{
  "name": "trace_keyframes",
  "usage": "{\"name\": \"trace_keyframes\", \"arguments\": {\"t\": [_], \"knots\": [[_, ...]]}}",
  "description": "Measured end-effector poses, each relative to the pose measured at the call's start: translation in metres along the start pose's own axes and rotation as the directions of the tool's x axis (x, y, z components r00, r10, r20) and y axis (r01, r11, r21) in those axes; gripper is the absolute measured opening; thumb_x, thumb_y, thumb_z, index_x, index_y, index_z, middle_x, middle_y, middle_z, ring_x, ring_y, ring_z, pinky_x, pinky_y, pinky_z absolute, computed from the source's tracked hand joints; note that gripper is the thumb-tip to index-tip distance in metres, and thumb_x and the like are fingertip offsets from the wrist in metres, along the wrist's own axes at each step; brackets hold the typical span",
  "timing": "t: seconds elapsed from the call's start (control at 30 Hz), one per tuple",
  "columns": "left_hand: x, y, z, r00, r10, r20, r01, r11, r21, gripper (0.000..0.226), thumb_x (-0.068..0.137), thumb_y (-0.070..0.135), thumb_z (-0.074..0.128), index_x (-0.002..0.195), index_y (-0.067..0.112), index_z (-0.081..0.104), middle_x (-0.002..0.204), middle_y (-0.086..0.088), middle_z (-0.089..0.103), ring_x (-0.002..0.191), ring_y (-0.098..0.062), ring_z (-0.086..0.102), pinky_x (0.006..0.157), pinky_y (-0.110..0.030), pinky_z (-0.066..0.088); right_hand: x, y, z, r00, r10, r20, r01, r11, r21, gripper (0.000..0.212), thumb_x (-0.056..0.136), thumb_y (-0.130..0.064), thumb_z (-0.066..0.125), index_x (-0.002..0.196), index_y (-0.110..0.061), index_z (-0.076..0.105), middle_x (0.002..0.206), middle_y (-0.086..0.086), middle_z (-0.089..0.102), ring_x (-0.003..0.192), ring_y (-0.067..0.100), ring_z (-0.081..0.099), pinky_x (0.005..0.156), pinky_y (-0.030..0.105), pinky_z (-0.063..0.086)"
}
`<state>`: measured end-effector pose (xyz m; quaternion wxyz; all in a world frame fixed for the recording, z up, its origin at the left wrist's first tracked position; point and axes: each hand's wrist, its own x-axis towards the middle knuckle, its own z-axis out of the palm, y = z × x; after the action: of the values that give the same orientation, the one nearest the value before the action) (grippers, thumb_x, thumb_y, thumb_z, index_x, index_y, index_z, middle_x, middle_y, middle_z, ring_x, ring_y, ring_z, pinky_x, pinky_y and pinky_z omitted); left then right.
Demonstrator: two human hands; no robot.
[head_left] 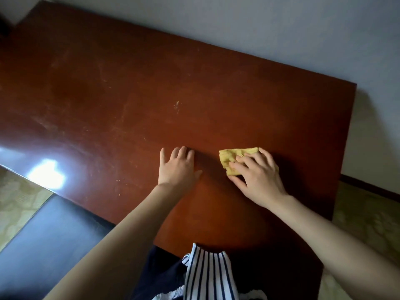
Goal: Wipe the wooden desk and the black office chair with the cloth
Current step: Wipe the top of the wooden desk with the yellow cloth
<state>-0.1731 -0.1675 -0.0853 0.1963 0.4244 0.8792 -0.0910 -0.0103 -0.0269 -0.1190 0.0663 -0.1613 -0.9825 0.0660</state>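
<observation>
— Which step is this?

— The desk, I'd say. The right hand [258,177] presses the folded yellow cloth [234,159] flat on the wooden counter [129,94], near its front right part; fingers lie straight over the cloth, so the grip isn't curled round it. The left hand [176,167] rests open and flat on the wood just beside, holding nothing.

— And next?

— Probably sweeping the cloth leftward across the scuffed, speckled stretch. The black chair [49,239] sits at lower left, tucked by the counter's edge, seemingly untouched.

— Any brands or writing?

— None readable anywhere.
</observation>
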Motion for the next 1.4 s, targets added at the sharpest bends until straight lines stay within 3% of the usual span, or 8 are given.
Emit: {"name": "trace_keyframes", "arguments": {"t": [0.1, 0.23, 0.3, 0.57, 0.93, 1.2, 1.27, 1.4], "knots": [[0.003, 0.006, 0.01, 0.998, 0.012, -0.057, -0.016, 0.998, -0.062, 0.066, 0.097, 0.047, 0.039, 0.151, 0.02, 0.014, 0.159, -0.005, 0.007, 0.147, -0.026, -0.002, 0.116, -0.05, -0.001, -0.003, 0.013, 0.0, 0.995, -0.075, -0.06, 0.073, 0.996, -0.043, 0.036, 0.077, -0.041, 0.071, 0.105, -0.018, 0.07, 0.097, 0.005, 0.065, 0.094, 0.027, 0.059, 0.105, 0.052, 0.036], [0.012, 0.011, 0.025, 0.992, 0.064, -0.112, -0.075, 0.992, -0.098, 0.063, 0.1, 0.045, 0.03, 0.152, 0.021, 0.004, 0.16, -0.003, -0.01, 0.146, -0.025, -0.014, 0.116, -0.045, -0.007, 0.008, 0.016, 0.009, 0.979, -0.203, -0.024, 0.204, 0.977, 0.059, 0.041, 0.084, -0.034, 0.064, 0.124, -0.026, 0.062, 0.133, 0.005, 0.055, 0.126, 0.029, 0.046, 0.11, 0.052, 0.031], [0.019, 0.012, 0.03, 0.984, 0.078, -0.159, -0.096, 0.989, -0.115, 0.063, 0.1, 0.044, 0.028, 0.152, 0.022, 0.0, 0.16, -0.003, -0.013, 0.145, -0.023, -0.017, 0.115, -0.042, -0.01, 0.014, 0.018, 0.016, 0.977, -0.208, -0.046, 0.212, 0.972, 0.101, 0.037, 0.086, -0.03, 0.065, 0.123, -0.025, 0.064, 0.133, 0.002, 0.057, 0.126, 0.027, 0.049, 0.109, 0.05, 0.033], [0.072, 0.014, 0.029, 0.947, -0.055, -0.316, -0.018, 0.975, -0.224, 0.062, 0.099, 0.045, 0.018, 0.152, 0.019, -0.001, 0.153, 0.001, -0.022, 0.14, -0.018, -0.027, 0.114, -0.038, -0.017, 0.06, 0.037, 0.035, 0.967, 0.107, -0.231, -0.079, 0.989, 0.127, 0.031, 0.082, -0.03, 0.068, 0.111, -0.021, 0.068, 0.121, -0.001, 0.064, 0.117, 0.024, 0.053, 0.1, 0.044, 0.038], [0.082, 0.014, 0.033, 0.922, -0.155, -0.355, 0.033, 0.945, -0.327, 0.059, 0.098, 0.041, 0.023, 0.152, 0.02, 0.013, 0.16, -0.002, 0.003, 0.147, -0.017, -0.006, 0.117, -0.041, -0.01, 0.185, 0.111, 0.035, 0.921, 0.233, -0.311, -0.197, 0.97, 0.145, 0.022, 0.083, -0.031, 0.068, 0.1, -0.018, 0.071, 0.109, 0.004, 0.062, 0.099, 0.028, 0.053, 0.084, 0.043, 0.043], [0.085, 0.015, 0.033, 0.907, -0.151, -0.394, 0.005, 0.937, -0.348, 0.059, 0.096, 0.039, 0.028, 0.151, 0.017, 0.019, 0.158, -0.006, 0.013, 0.147, -0.018, 0.002, 0.117, -0.043, -0.003, 0.268, 0.121, 0.038, 0.78, 0.541, -0.313, -0.486, 0.84, 0.242, 0.024, 0.089, -0.031, 0.06, 0.106, -0.018, 0.07, 0.108, 0.005, 0.062, 0.105, 0.027, 0.049, 0.088, 0.039, 0.039], [0.087, 0.016, 0.031, 0.914, -0.151, -0.378, 0.012, 0.938, -0.345, 0.059, 0.096, 0.039, 0.027, 0.151, 0.018, 0.018, 0.159, -0.005, 0.011, 0.147, -0.017, 0.0, 0.117, -0.042, -0.005, 0.267, 0.113, 0.039, 0.815, 0.497, -0.298, -0.446, 0.866, 0.225, 0.024, 0.089, -0.03, 0.06, 0.107, -0.019, 0.069, 0.108, 0.005, 0.062, 0.103, 0.027, 0.049, 0.085, 0.038, 0.041], [0.086, 0.016, 0.029, 0.921, -0.162, -0.355, 0.025, 0.933, -0.359, 0.059, 0.096, 0.041, 0.022, 0.151, 0.021, 0.012, 0.159, -0.002, 0.006, 0.147, -0.013, -0.007, 0.118, -0.039, -0.008, 0.244, 0.085, 0.039, 0.933, 0.215, -0.29, -0.16, 0.966, 0.201, 0.02, 0.085, -0.025, 0.065, 0.102, -0.017, 0.072, 0.099, 0.007, 0.064, 0.09, 0.031, 0.052, 0.075, 0.04, 0.042]]}}
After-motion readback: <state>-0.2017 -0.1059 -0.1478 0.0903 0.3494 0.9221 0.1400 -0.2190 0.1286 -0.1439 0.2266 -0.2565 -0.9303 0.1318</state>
